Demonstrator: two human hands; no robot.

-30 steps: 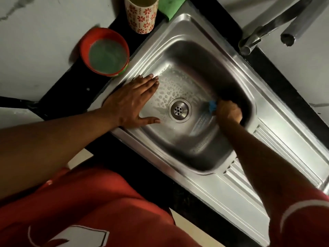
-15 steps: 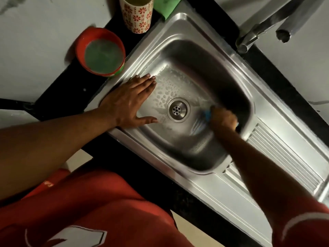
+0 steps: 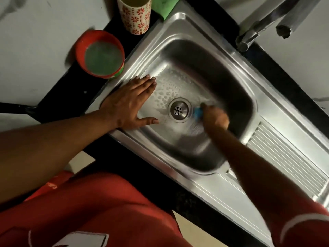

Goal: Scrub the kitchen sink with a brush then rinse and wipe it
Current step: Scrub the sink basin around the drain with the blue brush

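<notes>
A stainless steel sink [image 3: 179,27] lies diagonally in a black counter, its basin floor wet and soapy around the round drain [image 3: 179,110]. My right hand [image 3: 214,117] is down in the basin, gripping a blue brush [image 3: 197,111] whose end touches the floor just right of the drain; most of the brush is hidden under the hand, which is blurred. My left hand [image 3: 130,102] rests flat on the sink's left rim, fingers straight and reaching over the edge into the basin.
A red bowl [image 3: 100,54] of greenish liquid and a flower-patterned cup [image 3: 135,13] stand on the counter left of the sink. A green cloth [image 3: 164,6] lies at the sink's top corner. The metal tap [image 3: 267,20] hangs at the upper right. A ribbed drainboard [image 3: 288,157] extends right.
My right hand has slid the brush across the basin floor from the right side toward the drain. My left hand has stayed on the rim.
</notes>
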